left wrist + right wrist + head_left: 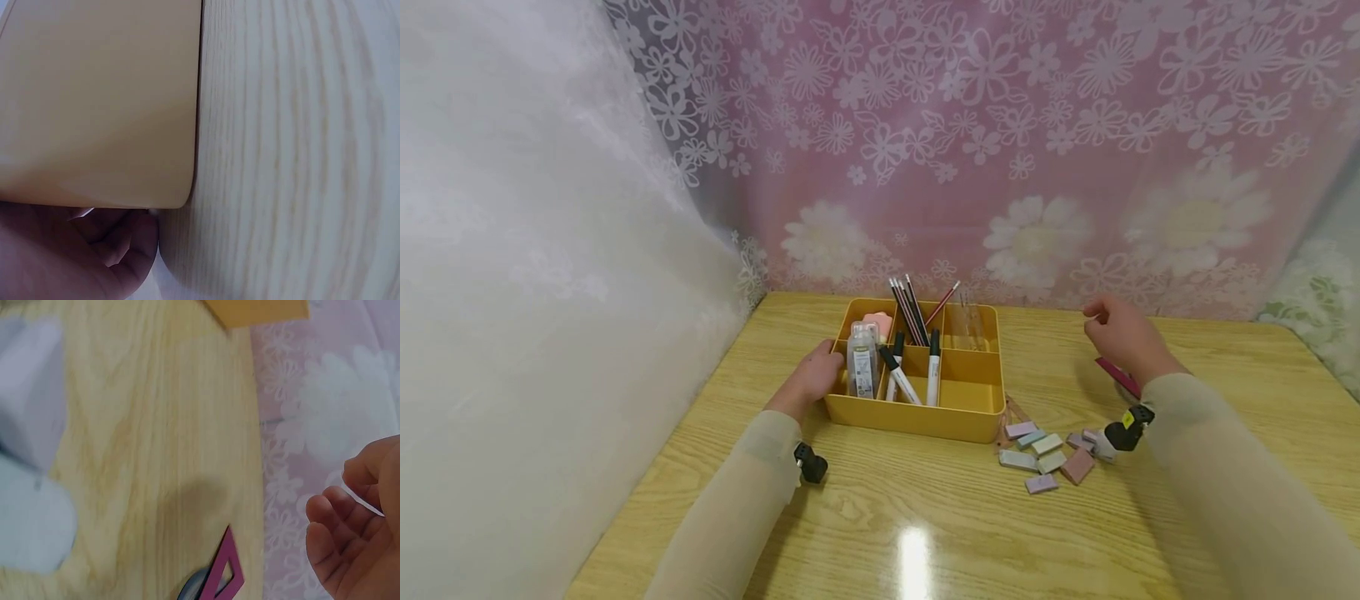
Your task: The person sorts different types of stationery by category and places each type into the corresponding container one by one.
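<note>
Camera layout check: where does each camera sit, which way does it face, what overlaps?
Head: on the head, facing forward and down at the table, yellow organizer and floral curtain; left hand, right hand and both forearms show.
Left wrist: on that wrist, facing the organizer's outer wall and tabletop; part of the left hand shows.
Right wrist: on that wrist, facing tabletop, curtain and magenta set square; part of the right hand shows.
Shared: head and right wrist both show set square and curtain.

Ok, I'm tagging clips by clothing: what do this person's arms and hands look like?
Left sleeve and right sleeve are long and cream. The left wrist camera is black; so is the right wrist camera, with a yellow patch. Left hand and right hand wear no gloves.
</note>
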`<state>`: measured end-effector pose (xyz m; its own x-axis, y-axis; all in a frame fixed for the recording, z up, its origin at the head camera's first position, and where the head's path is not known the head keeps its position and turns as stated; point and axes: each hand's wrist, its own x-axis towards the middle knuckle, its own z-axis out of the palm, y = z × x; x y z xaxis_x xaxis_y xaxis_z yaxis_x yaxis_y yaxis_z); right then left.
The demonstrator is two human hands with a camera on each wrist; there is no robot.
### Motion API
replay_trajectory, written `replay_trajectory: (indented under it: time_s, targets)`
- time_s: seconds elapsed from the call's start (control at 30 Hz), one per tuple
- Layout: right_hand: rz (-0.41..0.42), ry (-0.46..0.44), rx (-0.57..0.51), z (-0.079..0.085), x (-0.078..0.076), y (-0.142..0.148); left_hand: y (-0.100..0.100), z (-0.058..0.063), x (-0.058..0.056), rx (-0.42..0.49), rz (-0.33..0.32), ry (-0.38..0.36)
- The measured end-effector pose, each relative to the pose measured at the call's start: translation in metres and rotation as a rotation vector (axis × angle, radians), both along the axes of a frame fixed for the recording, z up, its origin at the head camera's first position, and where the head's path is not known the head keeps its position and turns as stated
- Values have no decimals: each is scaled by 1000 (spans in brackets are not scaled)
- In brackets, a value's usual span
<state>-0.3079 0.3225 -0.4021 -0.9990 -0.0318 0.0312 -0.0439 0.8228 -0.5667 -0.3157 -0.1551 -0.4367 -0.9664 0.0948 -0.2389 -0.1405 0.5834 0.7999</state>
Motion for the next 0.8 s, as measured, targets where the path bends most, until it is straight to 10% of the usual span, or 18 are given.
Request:
replay_trajectory:
  time_s: [0.8]
  targets:
    - [2,-160,196,-30,5,45,0,0,1,-12,0,18]
